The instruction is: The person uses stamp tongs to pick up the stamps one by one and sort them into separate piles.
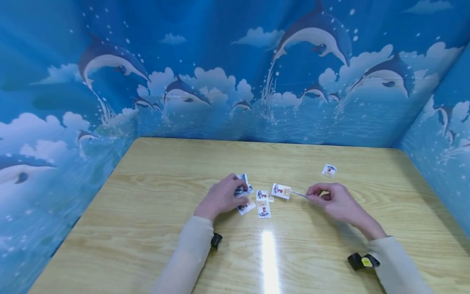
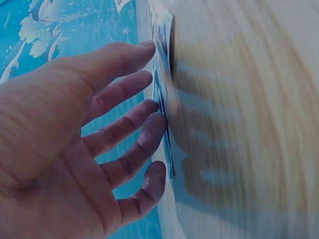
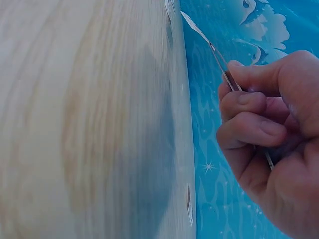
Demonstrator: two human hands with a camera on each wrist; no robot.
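Blue dolphin cloth (image 1: 220, 61) hangs behind a wooden bench (image 1: 147, 245). Over the bench are a left hand (image 1: 223, 195) and a right hand (image 1: 338, 201). Between them, a little picture card (image 1: 280, 191) sits at the tip of a thin metal tool (image 1: 299, 193). The tool's long way runs from the right hand, pointing left and slightly away. The left hand hides part of the cards (image 1: 246, 207) under it; their pictures are too tiny to make out. Left fingers (image 2: 144, 142) are spread, bent a little, touching those cards. Right fingers (image 3: 251, 130) pinch the tool.
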